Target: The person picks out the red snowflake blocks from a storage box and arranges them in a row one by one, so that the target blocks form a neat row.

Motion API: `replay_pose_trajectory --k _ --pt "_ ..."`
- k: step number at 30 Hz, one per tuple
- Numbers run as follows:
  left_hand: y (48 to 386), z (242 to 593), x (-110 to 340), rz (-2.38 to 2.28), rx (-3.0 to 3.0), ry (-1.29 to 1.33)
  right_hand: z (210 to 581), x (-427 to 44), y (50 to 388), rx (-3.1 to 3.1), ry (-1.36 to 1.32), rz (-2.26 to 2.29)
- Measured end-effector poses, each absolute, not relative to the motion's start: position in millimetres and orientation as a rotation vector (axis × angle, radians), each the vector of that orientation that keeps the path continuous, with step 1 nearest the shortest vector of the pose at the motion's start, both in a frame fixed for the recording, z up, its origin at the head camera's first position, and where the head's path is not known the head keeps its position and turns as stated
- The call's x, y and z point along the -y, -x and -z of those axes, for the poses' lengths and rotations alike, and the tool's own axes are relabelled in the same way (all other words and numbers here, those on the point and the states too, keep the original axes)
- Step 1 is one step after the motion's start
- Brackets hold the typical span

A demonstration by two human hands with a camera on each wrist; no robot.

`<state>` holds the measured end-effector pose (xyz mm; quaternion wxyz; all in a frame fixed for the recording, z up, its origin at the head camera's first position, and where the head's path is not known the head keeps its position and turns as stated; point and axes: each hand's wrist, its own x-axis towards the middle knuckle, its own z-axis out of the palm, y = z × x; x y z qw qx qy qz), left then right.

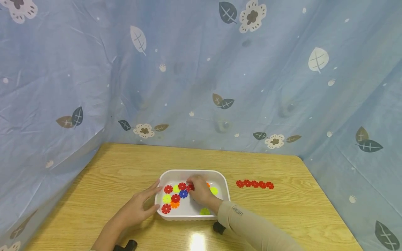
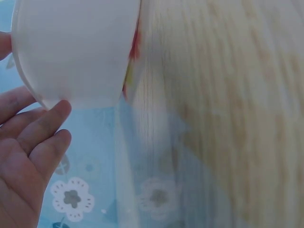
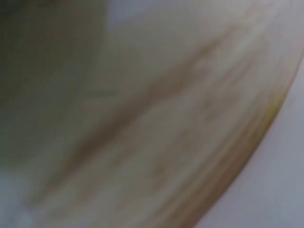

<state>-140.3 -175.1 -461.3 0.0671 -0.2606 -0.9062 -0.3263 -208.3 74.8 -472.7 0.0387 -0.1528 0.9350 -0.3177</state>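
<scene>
A white plastic basin [image 1: 192,209] holds notched, flower-shaped plastic discs in red, yellow, orange and blue. My left hand [image 1: 137,208] rests against the basin's left end, fingers fairly straight and spread along its outer wall. In the left wrist view, the fingertips [image 2: 61,110] touch the basin wall [image 2: 78,52]. Inside the basin, my right hand [image 1: 201,191] reaches down with curled fingers and pinches a red disc [image 1: 189,188], partly hidden under the fingertips. Close by lie a blue disc [image 1: 183,194] and another red disc [image 1: 182,186]. The right wrist view is blurred and hides the grip.
To the basin's right, several red discs [image 1: 255,184] form a row on the wooden table [image 1: 292,209]. A patterned blue curtain [image 1: 188,87] hangs behind and at both sides. Dark objects sit near each wrist, one below the basin [image 1: 218,227].
</scene>
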Motion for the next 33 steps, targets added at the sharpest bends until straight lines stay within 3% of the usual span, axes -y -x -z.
replay_pose_trajectory --k 33 --pt "138.3 462.3 174.0 0.982 2.743 0.781 462.3 -80.3 206.2 -2.771 0.493 1.043"
